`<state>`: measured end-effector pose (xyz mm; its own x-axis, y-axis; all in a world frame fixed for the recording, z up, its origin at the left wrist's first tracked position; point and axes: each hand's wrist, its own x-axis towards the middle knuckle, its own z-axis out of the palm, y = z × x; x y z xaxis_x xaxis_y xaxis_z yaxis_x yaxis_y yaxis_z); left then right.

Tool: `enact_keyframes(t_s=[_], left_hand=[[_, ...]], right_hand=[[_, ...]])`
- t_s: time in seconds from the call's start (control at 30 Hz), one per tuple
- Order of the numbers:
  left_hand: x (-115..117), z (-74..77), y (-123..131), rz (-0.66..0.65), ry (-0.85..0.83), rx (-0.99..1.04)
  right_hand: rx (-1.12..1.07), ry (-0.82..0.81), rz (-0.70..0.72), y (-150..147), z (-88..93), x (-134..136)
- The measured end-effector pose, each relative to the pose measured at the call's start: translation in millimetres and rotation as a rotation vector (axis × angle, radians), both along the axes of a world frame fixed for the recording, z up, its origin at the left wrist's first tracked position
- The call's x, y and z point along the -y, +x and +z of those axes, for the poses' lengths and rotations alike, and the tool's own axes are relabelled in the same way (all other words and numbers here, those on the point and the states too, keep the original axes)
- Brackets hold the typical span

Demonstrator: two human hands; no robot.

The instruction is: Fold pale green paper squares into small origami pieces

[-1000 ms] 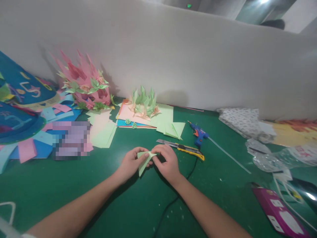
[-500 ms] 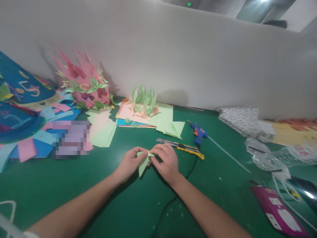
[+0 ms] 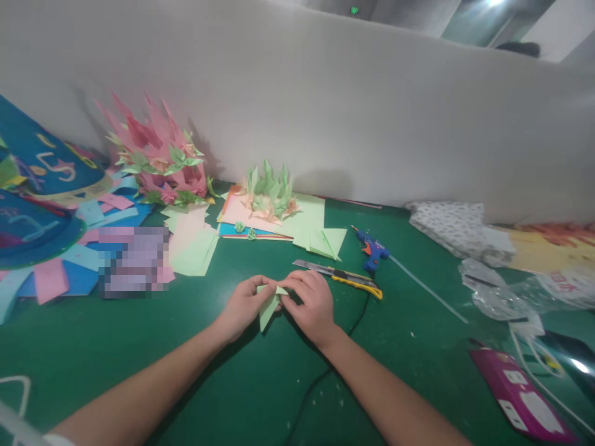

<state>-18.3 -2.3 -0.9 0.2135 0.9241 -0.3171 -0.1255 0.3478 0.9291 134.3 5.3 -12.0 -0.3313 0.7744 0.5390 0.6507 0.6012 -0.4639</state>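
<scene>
Light-green folded paper triangle [image 3: 268, 305] sits pinched between the left hand [image 3: 242, 305] and right hand [image 3: 310, 302], fingers of both closed on it, low over the dark-green table mat [image 3: 260, 384]. Just beyond lie a yellow utility knife [image 3: 344, 277] and blue glue gun [image 3: 372, 251], then pastel paper sheets [image 3: 279, 220] against the grey partition wall [image 3: 353, 118].

The folded paper piece [image 3: 268, 305] is pale green and creased into a narrow, pointed wedge. Its wider upper end is pinched between the fingertips of the left hand [image 3: 242, 306] and the right hand [image 3: 311, 305], and a small flap at the top juts toward the right hand. The long tapering tip slants down and slightly left, low over the green bench [image 3: 260, 384]. Whether the tip touches the bench cannot be told.
</scene>
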Motion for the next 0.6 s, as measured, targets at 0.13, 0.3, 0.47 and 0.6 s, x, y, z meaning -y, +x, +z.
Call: enact_keyframes(t_s=[0.13, 0.3, 0.47, 0.6], left_hand=[[-0.6, -2.1, -0.2, 0.0, 0.023, -0.028], [-0.8, -3.6, -0.6, -0.013, 0.017, -0.031], [-1.0, -3.8, -1.1, -0.034, 0.005, -0.006], [-0.6, -4.4, -0.9, -0.026, 0.0, -0.001]], right_hand=[[0.027, 0.009, 0.005, 0.0, 0.4, 0.3], [0.018, 0.035, -0.003, -0.3, 0.4, -0.1], [-0.008, 0.024, -0.023, -1.7, -0.6, -1.1], [-0.007, 0.025, -0.02, -1.8, -0.5, -0.8]])
